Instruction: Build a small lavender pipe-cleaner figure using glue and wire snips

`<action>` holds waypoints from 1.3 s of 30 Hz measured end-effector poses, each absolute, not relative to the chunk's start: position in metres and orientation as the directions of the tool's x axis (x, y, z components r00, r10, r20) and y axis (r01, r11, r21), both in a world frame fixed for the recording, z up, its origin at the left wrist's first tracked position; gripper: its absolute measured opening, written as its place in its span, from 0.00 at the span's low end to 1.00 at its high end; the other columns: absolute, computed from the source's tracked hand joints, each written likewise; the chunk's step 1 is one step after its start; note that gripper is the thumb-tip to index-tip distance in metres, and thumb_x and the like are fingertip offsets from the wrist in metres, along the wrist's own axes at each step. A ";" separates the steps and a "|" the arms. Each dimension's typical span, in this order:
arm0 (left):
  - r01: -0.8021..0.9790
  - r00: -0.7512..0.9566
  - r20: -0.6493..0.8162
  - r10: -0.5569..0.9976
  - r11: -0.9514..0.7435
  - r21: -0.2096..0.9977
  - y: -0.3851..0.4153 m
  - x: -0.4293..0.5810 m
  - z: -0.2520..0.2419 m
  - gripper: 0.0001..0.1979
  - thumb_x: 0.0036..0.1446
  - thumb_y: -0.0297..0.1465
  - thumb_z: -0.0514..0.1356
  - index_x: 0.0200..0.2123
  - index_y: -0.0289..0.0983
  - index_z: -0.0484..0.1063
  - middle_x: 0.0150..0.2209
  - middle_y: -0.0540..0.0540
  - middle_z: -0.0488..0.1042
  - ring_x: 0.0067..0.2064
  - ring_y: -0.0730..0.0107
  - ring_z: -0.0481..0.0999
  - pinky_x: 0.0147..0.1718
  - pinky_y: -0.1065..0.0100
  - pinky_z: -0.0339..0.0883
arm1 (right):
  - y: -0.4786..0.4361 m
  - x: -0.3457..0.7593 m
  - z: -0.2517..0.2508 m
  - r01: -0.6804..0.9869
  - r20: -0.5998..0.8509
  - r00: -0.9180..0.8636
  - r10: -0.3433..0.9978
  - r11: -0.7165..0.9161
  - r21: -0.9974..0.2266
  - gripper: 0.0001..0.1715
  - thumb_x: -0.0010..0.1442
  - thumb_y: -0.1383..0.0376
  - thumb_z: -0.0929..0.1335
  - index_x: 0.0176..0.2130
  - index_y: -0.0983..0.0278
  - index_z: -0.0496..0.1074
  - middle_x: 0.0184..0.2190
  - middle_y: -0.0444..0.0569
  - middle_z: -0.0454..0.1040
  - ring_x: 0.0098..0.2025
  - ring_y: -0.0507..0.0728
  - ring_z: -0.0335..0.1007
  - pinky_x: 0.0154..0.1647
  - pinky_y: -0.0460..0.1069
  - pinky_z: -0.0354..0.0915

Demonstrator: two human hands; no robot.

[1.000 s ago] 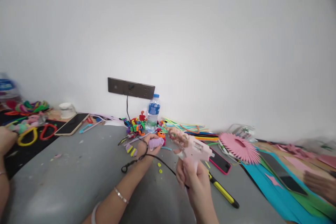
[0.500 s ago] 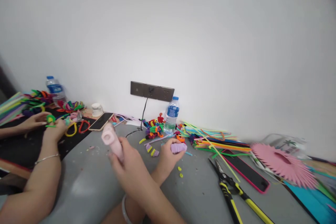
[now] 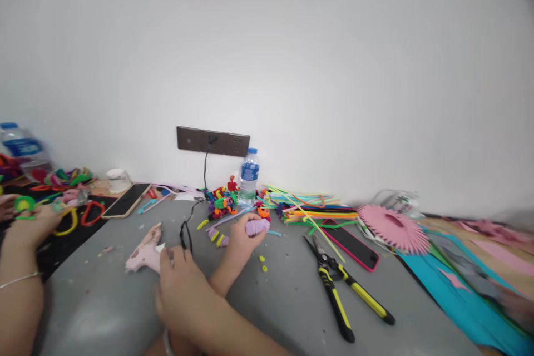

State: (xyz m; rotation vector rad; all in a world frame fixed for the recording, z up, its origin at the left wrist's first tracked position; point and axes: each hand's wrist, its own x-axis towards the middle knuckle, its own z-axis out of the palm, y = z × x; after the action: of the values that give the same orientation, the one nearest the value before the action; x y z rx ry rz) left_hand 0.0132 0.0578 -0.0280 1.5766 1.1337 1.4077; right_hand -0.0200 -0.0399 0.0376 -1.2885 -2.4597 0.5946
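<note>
Touching one glue gun (image 3: 144, 256) at its handle, the right hand (image 3: 183, 288) is curling its fingers; whether it is gripping, I cannot tell. The left hand (image 3: 241, 238) is gripping one purple roll (image 3: 257, 227) over the desk (image 3: 112, 306), farther right. Two yellow bits (image 3: 264, 268) are lying nearer; one pair of pliers (image 3: 324, 258) is lying spread beside one pink phone (image 3: 354, 247). Two bottles (image 3: 249, 178) are standing behind.

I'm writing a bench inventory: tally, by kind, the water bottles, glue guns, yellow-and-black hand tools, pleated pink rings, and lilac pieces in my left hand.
Water bottles: 2
Glue gun: 1
Yellow-and-black hand tool: 1
Pleated pink ring: 1
Lilac piece in your left hand: 1
Total: 6
</note>
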 end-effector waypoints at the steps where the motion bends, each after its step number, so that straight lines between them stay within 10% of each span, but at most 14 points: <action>1: 0.140 0.035 0.332 0.943 -0.334 0.932 0.056 0.019 -0.029 0.18 0.64 0.36 0.59 0.54 0.36 0.68 0.54 0.40 0.71 0.50 0.59 0.75 0.47 0.53 0.73 | -0.047 -0.003 0.045 0.652 0.146 -0.581 0.800 0.565 -0.506 0.32 0.62 0.68 0.65 0.63 0.75 0.60 0.56 0.67 0.68 0.56 0.68 0.67 0.54 0.60 0.67; 5: 0.168 0.106 0.262 0.959 -0.277 0.946 0.049 0.030 -0.027 0.14 0.58 0.35 0.64 0.45 0.34 0.73 0.43 0.43 0.77 0.42 0.62 0.77 0.42 0.58 0.73 | -0.064 0.079 0.063 0.601 0.291 -0.429 0.855 0.511 -0.615 0.27 0.61 0.71 0.64 0.60 0.68 0.63 0.58 0.60 0.66 0.59 0.62 0.64 0.59 0.55 0.64; 9: 0.217 0.111 0.316 0.942 -0.334 0.917 0.044 0.030 -0.017 0.11 0.48 0.34 0.66 0.36 0.37 0.74 0.33 0.49 0.77 0.34 0.64 0.76 0.35 0.66 0.70 | -0.079 0.176 0.054 0.792 0.232 -0.053 0.971 0.183 -0.582 0.09 0.65 0.64 0.63 0.40 0.62 0.71 0.41 0.54 0.73 0.43 0.61 0.73 0.46 0.54 0.68; 17: 0.266 0.131 0.332 0.934 -0.356 0.896 0.039 0.031 -0.010 0.11 0.47 0.36 0.65 0.35 0.38 0.73 0.32 0.48 0.78 0.33 0.63 0.77 0.31 0.67 0.70 | -0.109 0.269 -0.008 0.826 -0.055 0.405 0.913 -0.390 -0.407 0.12 0.64 0.58 0.62 0.30 0.60 0.62 0.27 0.50 0.75 0.30 0.59 0.74 0.30 0.49 0.60; 25: 0.342 0.199 0.334 0.921 -0.384 0.858 0.037 0.031 -0.009 0.11 0.49 0.37 0.64 0.35 0.39 0.73 0.34 0.48 0.79 0.34 0.64 0.77 0.34 0.67 0.68 | -0.094 0.262 -0.017 0.848 -0.001 0.429 0.903 -0.403 -0.345 0.09 0.57 0.64 0.66 0.27 0.60 0.62 0.24 0.49 0.74 0.28 0.58 0.72 0.27 0.47 0.55; 34: 0.359 0.205 0.347 0.915 -0.400 0.843 0.034 0.030 -0.003 0.10 0.48 0.36 0.64 0.35 0.39 0.74 0.33 0.48 0.79 0.33 0.64 0.77 0.34 0.68 0.68 | -0.113 0.273 -0.023 0.312 -0.234 0.350 0.907 -0.349 -0.884 0.23 0.50 0.44 0.65 0.25 0.60 0.62 0.12 0.38 0.61 0.16 0.52 0.56 0.22 0.47 0.52; 39: 0.348 0.190 0.351 0.917 -0.397 0.849 0.034 0.032 -0.003 0.10 0.47 0.35 0.64 0.34 0.39 0.73 0.33 0.48 0.79 0.33 0.64 0.77 0.34 0.68 0.68 | -0.109 0.256 -0.023 0.030 -0.064 0.459 0.886 -0.087 -0.996 0.29 0.49 0.40 0.70 0.33 0.63 0.67 0.13 0.37 0.60 0.18 0.51 0.54 0.21 0.46 0.52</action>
State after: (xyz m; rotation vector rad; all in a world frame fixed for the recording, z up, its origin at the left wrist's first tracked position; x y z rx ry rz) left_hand 0.0318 0.0341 -0.0029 1.8539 1.1829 1.1878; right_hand 0.2560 -0.1089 -0.0232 -1.4896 -0.8467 0.8794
